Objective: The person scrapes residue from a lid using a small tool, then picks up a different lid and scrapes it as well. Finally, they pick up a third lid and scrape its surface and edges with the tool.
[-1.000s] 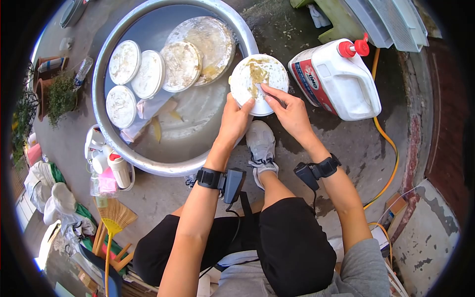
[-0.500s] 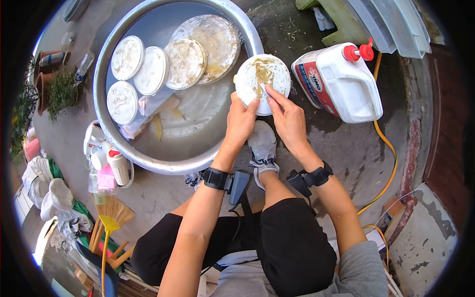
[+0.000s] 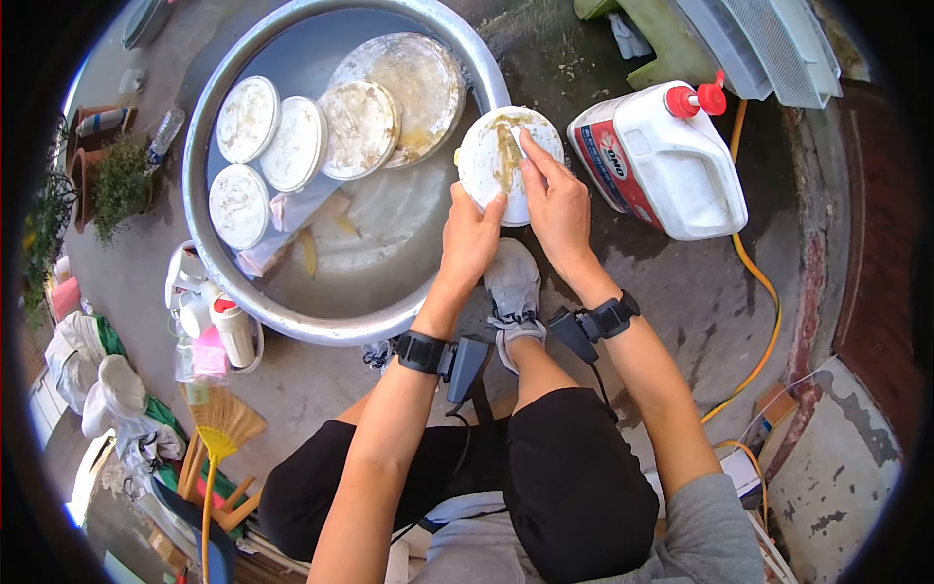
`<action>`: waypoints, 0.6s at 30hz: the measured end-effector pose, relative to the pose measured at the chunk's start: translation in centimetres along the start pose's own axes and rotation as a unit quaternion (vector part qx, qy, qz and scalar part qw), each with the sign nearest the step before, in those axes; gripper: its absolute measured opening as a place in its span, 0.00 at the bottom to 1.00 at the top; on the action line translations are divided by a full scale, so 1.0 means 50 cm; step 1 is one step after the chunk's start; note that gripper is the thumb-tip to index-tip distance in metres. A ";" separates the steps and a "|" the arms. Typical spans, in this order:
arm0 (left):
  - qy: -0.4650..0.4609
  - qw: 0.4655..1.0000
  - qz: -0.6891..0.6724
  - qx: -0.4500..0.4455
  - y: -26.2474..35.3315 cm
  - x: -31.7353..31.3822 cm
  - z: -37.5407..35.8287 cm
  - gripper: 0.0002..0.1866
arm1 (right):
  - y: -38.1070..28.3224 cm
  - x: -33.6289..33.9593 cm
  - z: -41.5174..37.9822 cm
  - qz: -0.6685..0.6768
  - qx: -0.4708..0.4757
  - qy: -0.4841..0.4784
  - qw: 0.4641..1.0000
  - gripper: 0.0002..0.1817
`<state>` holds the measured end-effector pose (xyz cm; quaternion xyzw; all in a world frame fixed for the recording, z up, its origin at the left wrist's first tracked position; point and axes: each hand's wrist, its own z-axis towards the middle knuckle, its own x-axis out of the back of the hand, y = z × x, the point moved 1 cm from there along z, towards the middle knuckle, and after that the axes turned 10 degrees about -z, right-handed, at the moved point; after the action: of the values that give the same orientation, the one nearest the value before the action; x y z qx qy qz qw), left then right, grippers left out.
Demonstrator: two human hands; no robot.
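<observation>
Left grip [image 3: 470,237] pinching plate [image 3: 491,161] edge — right grip [image 3: 555,200] fingers pressed flat on it.

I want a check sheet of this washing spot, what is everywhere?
Surface: stained concrete floor, damp patches.
Job's things: small white plate smeared with brown food, held over the rim of the big metal basin; five more dirty plates lie in the basin.
Clutter: white detergent jug with red cap, spray bottles, yellow broom, bags.
Hands: left hand grips the plate's lower edge; right hand presses its fingers on the plate's face.
Cables: yellow hose along the floor; black wrist-device leads.
Surroundings: potted plant, white grille, brick edging.
</observation>
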<state>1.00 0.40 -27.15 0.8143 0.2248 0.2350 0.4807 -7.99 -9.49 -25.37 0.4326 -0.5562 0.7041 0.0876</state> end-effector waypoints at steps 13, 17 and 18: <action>-0.002 0.996 -0.085 0.004 -0.026 0.002 0.012 0.23 | -0.005 0.011 -0.059 0.086 -0.035 -0.042 0.995 0.17; -0.006 0.998 -0.065 0.019 -0.031 0.004 0.014 0.23 | -0.009 0.009 -0.054 0.123 -0.061 -0.051 0.989 0.17; -0.007 0.998 -0.064 0.016 -0.039 0.002 0.015 0.23 | -0.007 0.010 -0.054 0.148 -0.075 -0.058 0.984 0.17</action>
<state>1.24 0.79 -29.17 0.8072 0.2769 0.1948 0.4836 -9.46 -7.25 -24.78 0.3777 -0.6695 0.6394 -0.0178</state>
